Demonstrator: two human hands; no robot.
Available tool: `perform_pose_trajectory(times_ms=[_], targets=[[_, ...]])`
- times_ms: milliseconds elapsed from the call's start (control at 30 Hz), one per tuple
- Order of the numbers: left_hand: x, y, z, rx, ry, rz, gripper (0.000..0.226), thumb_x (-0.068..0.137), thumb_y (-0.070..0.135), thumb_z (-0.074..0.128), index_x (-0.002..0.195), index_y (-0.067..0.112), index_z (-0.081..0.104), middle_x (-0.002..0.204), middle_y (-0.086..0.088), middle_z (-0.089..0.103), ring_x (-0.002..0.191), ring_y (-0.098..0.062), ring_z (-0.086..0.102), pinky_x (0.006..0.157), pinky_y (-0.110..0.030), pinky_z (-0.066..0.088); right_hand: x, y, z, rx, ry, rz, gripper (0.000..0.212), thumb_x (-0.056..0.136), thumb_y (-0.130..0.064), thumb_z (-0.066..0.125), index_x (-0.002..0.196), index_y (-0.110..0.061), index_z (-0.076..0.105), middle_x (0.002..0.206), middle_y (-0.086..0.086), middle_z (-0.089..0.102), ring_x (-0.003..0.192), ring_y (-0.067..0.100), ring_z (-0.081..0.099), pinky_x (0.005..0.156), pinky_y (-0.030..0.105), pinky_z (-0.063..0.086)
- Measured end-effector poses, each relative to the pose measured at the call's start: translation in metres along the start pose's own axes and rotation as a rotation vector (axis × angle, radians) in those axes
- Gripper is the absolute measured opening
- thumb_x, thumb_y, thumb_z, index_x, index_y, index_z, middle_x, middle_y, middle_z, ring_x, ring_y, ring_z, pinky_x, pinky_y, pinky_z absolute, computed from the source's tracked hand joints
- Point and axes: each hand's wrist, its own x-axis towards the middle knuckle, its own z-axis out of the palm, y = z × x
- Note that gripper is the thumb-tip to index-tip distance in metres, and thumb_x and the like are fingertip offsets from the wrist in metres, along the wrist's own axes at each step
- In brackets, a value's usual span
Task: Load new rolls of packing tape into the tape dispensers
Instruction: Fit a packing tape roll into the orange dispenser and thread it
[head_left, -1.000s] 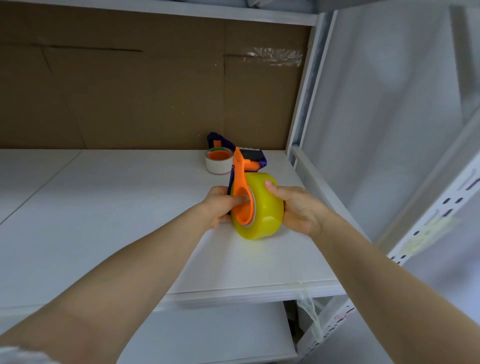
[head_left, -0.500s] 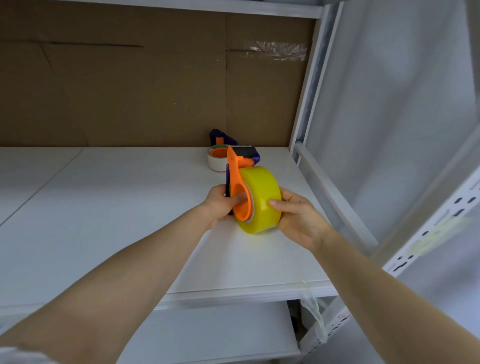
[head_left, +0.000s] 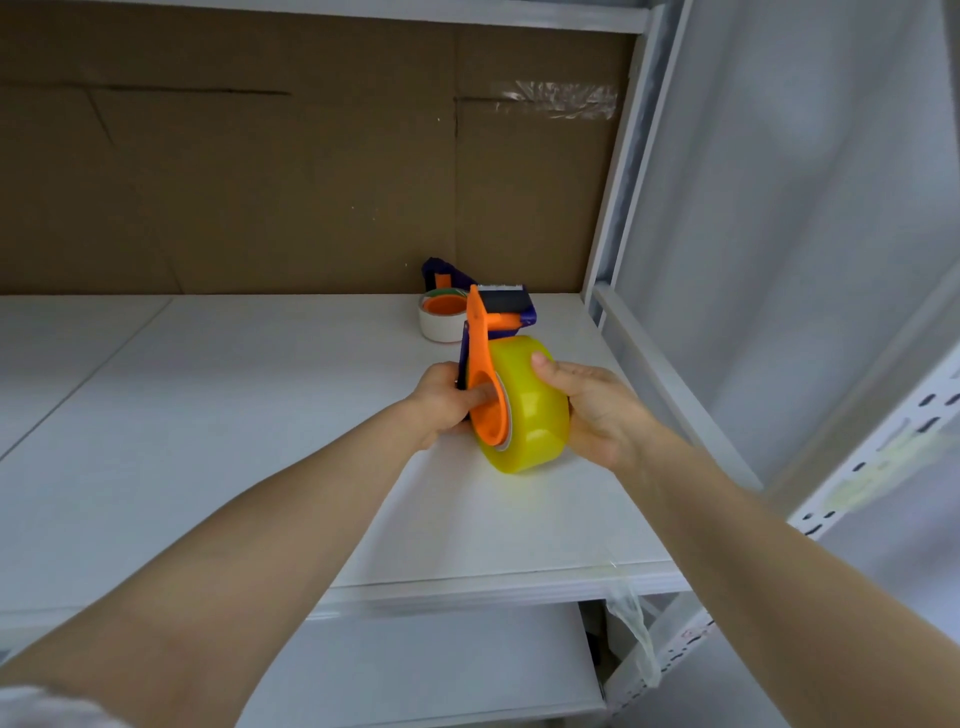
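Change: right hand (head_left: 597, 410) has shifted on the yellow tape roll (head_left: 535, 410); half a second ago its thumb lay low on the roll's near face, now it sits on top. Roll and dispenser (head_left: 480, 358) have barely moved.
Tape roll: mounted on the orange dispenser and standing on edge. Its lower rim looks to rest on the white shelf (head_left: 234, 389), near the right end.
Left hand (head_left: 447, 397): fingers curled round the dispenser's left side, thumb pressed against the orange side plate.
Right hand: fingers wrapped round the roll's right side, gripping it.
Dispenser: handle upright, black cutter head at the far end.
Behind: a white roll (head_left: 440, 325) with an orange core, and a purple second dispenser (head_left: 435, 266) just beyond it, against the cardboard (head_left: 260, 182) back wall.
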Motion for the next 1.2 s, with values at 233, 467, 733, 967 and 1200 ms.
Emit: perform_pose_trajectory(times_ms=[233, 467, 733, 967, 1200], targets=[[0.005, 0.002, -0.002, 0.15, -0.008, 0.055, 0.039, 0.09, 0.018, 0.061, 0.125, 0.003, 0.053, 0.124, -0.014, 0.059, 0.114, -0.029, 0.056, 0.091, -0.036, 0.048, -0.005, 0.021, -0.008, 0.053, -0.142, -0.153, 0.028, 0.08, -0.022, 0.063, 0.106, -0.011, 0.065, 0.1, 0.007, 0.073, 0.089, 0.021, 0.07, 0.076, 0.035, 0.059], [0.006, -0.001, -0.006, 0.147, -0.009, 0.026, 0.038, 0.09, 0.017, 0.061, 0.125, 0.005, 0.053, 0.125, -0.014, 0.059, 0.114, -0.029, 0.056, 0.09, -0.036, 0.048, -0.001, 0.031, -0.018, 0.079, -0.219, -0.157, 0.056, 0.065, -0.025, 0.071, 0.119, -0.01, 0.061, 0.116, 0.01, 0.067, 0.105, 0.025, 0.065, 0.09, 0.039, 0.054], [0.004, -0.003, -0.003, 0.126, 0.012, 0.065, 0.038, 0.09, 0.016, 0.06, 0.126, 0.006, 0.052, 0.124, -0.013, 0.059, 0.113, -0.03, 0.056, 0.088, -0.037, 0.048, 0.002, -0.013, 0.013, -0.295, 0.095, -0.08, 0.07, 0.079, -0.044, 0.068, 0.135, -0.01, 0.043, 0.122, 0.007, 0.058, 0.102, 0.021, 0.057, 0.088, 0.038, 0.05], [0.005, 0.003, -0.005, 0.195, -0.007, 0.09, 0.038, 0.089, 0.015, 0.062, 0.125, 0.006, 0.054, 0.124, -0.013, 0.06, 0.114, -0.03, 0.056, 0.093, -0.038, 0.047, 0.0, 0.005, -0.005, -0.068, -0.017, -0.086, 0.043, 0.081, -0.021, 0.068, 0.12, -0.007, 0.056, 0.114, 0.012, 0.066, 0.097, 0.025, 0.066, 0.08, 0.039, 0.056], [0.006, 0.007, 0.0, 0.233, -0.042, 0.064, 0.041, 0.089, 0.015, 0.063, 0.127, 0.005, 0.053, 0.125, -0.014, 0.059, 0.114, -0.03, 0.057, 0.096, -0.04, 0.048, -0.001, 0.03, -0.022, 0.057, -0.183, -0.213, 0.075, 0.047, -0.034, 0.089, 0.111, -0.01, 0.059, 0.107, 0.008, 0.069, 0.093, 0.02, 0.068, 0.077, 0.031, 0.058]])
